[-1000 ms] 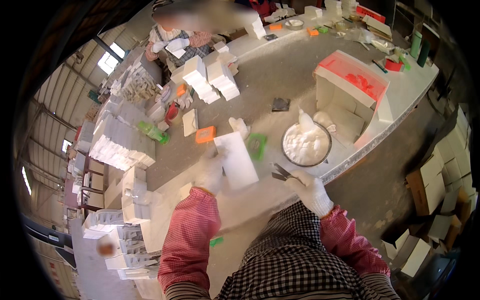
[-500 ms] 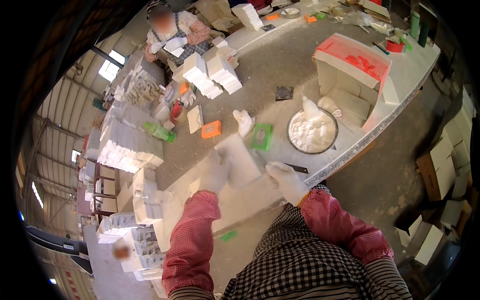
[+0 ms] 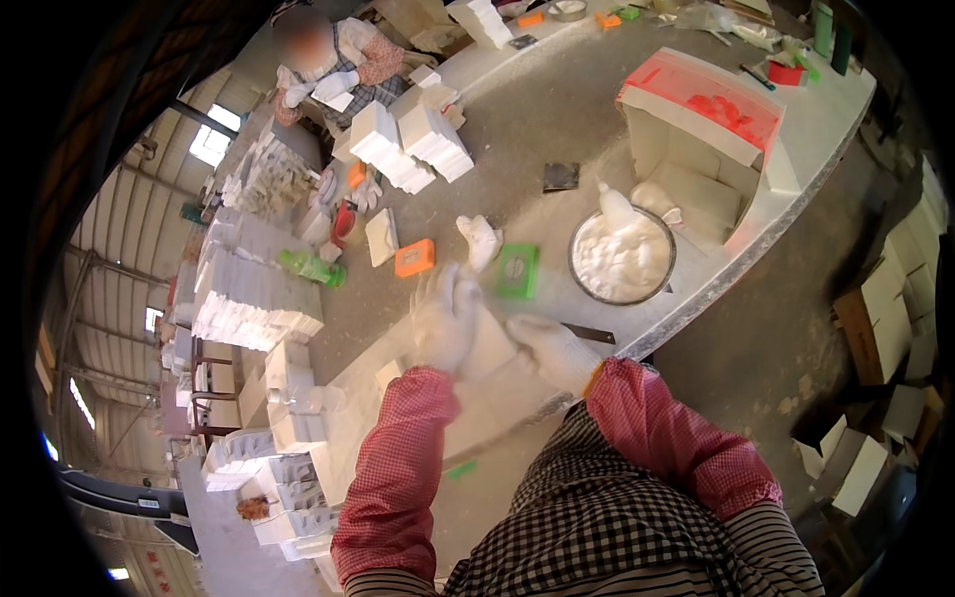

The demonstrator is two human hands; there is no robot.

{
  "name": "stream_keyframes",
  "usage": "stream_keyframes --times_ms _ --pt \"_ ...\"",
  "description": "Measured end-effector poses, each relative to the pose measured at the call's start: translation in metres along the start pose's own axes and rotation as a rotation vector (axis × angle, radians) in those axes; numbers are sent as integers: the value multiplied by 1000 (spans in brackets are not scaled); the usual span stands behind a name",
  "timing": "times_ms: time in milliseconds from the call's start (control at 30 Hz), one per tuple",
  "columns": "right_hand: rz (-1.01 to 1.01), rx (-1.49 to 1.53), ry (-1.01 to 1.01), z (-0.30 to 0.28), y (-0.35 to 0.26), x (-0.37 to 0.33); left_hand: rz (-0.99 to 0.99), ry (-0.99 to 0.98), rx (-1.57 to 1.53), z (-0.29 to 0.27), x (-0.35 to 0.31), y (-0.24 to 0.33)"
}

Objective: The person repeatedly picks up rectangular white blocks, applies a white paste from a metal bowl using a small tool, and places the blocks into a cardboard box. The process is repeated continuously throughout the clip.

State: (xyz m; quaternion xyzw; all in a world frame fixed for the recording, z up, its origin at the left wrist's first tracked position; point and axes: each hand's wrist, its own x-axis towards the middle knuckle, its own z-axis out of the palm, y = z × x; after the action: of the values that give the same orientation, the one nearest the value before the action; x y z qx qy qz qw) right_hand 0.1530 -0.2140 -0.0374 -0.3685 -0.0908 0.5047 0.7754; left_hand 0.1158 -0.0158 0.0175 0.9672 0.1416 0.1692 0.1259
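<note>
My left hand (image 3: 446,320), in a white glove, is over a pale white slab (image 3: 487,346), its far side and fingers smeared by motion. My right hand (image 3: 555,350), also white-gloved, is at the slab's right edge, with its fingers against it; the grip is partly hidden. Just beyond this hand, a dark flat strip with a hole (image 3: 589,333) lies by the table edge. A white board (image 3: 398,438) lies beneath my hands. Beyond them are a green box (image 3: 517,272), an orange box (image 3: 415,258) and a crumpled white glove-like piece (image 3: 479,242).
To the right stands a round bowl (image 3: 622,257) of white, paste-like material. Behind it is an open carton with red flaps (image 3: 701,104). Stacks of white slabs (image 3: 254,289) line the left, near a green bottle (image 3: 311,267). A person (image 3: 343,70) works across the table.
My left hand has moved up and right, over the slab, which is now more covered. My right hand has shifted slightly left, its fingers stretched further toward the slab.
</note>
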Motion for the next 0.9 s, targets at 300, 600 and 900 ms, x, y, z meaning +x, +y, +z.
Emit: stream_keyframes --times_ms 300,600,900 --pt "-25 -51 -51 -4 -3 11 10 -18 -12 -5 4 10" --pt "-52 -131 -89 -10 -3 15 0 -8 -35 3 4 4" --pt "-58 -150 -132 -13 -3 18 -17 1 -52 5 3 2"
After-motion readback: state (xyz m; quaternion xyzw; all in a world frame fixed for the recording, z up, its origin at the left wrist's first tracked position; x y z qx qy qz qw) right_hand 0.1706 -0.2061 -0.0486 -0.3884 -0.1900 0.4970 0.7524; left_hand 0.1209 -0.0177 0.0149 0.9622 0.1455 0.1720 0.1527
